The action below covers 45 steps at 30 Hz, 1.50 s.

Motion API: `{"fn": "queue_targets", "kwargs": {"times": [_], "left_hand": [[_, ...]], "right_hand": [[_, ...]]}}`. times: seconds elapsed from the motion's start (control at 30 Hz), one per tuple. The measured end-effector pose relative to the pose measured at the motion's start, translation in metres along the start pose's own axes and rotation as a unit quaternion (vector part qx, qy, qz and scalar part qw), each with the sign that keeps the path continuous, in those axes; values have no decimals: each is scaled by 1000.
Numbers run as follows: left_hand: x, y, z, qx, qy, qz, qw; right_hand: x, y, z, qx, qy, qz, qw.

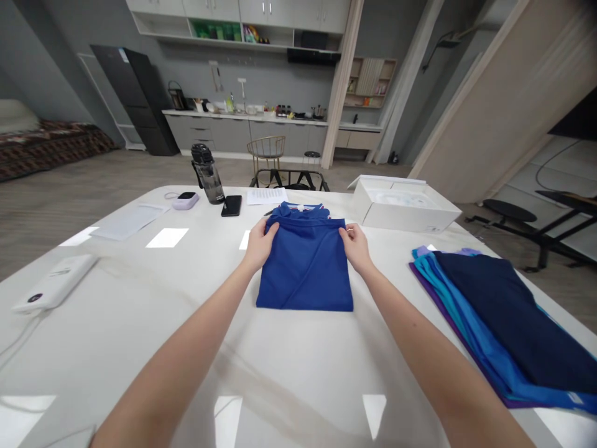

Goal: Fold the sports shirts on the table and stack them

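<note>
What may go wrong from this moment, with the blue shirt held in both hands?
The left hand and right hand pinch only the far corners of the folded blue shirt, so its folds might slip loose. The water bottle stands close to the smartphone; if knocked, it could fall onto it.

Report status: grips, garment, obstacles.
Left grip and right grip pinching blue garment near far corners. Garment folded, near edge on table. White box near right grip.
</note>
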<state>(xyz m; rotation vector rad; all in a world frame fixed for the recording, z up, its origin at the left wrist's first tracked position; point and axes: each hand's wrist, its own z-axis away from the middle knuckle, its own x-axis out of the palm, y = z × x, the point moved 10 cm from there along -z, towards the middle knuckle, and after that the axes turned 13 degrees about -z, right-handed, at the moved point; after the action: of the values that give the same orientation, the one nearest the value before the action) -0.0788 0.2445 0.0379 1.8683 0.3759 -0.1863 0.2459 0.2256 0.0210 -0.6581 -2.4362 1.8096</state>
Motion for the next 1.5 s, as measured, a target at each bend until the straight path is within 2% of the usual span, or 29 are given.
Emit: {"fn": "queue_targets", "kwargs": {"times": [0.07, 0.13, 0.17, 0.23, 0.3, 0.37, 0.47, 0.53, 0.6, 0.67, 0.73, 0.77, 0.83, 0.93, 0.97, 1.03, 1.1, 1.17, 1.33, 1.5], "left_hand": [[20, -38, -18, -100, -33, 10, 994], [37, -77, -22, -185, -76, -19, 980], [42, -90, -22, -206, -91, -40, 974], [43, -103, -23, -200, -96, -69, 973], [39, -96, -28, -157, -85, -67, 982], [32, -74, -41, -93, -64, -43, 993], [22, -38, -73, -10, -19, 1, 1000], [21, -27, -100, 16, 4, 19, 1000], [29, -36, -124, 4, 11, 11, 1000], [42, -67, -140, -67, 2, -35, 997], [54, -100, -147, -143, -6, -95, 985], [57, -110, -150, -155, -2, -114, 981], [61, -109, -160, -110, 20, -112, 987], [64, -89, -180, -12, 44, -67, 997], [66, -89, -186, -11, 39, -62, 997], [71, -101, -192, -58, 18, -74, 995], [73, -119, -187, -111, -5, -107, 988], [71, -128, -174, -114, -15, -145, 983], [57, -115, -122, -37, -54, -184, 981], [38, -99, -54, -50, -93, -192, 976]], "right_hand": [[12, 22, -17, 41, -9, 34, 999], [26, 49, -24, 95, -43, 85, 991], [30, 60, -24, 116, -61, 111, 985], [34, 73, -20, 132, -83, 156, 975], [34, 68, -19, 108, -89, 178, 974], [30, 50, -26, 65, -71, 164, 982], [22, 20, -53, 4, -14, 93, 996], [21, 10, -78, -22, 15, 58, 998], [28, 12, -103, -35, 26, 56, 997], [41, 28, -124, -20, 17, 79, 997], [56, 52, -137, 20, -7, 98, 995], [62, 63, -142, 40, -18, 101, 994], [69, 76, -151, 54, -26, 94, 994], [68, 70, -168, 6, 7, 79, 997], [67, 68, -173, -6, 17, 81, 997], [71, 73, -179, 2, 14, 102, 995], [77, 85, -174, 30, -12, 135, 990], [78, 92, -159, 33, -25, 167, 985], [66, 81, -97, -23, -59, 197, 978], [46, 67, -33, 4, -102, 185, 977]]}}
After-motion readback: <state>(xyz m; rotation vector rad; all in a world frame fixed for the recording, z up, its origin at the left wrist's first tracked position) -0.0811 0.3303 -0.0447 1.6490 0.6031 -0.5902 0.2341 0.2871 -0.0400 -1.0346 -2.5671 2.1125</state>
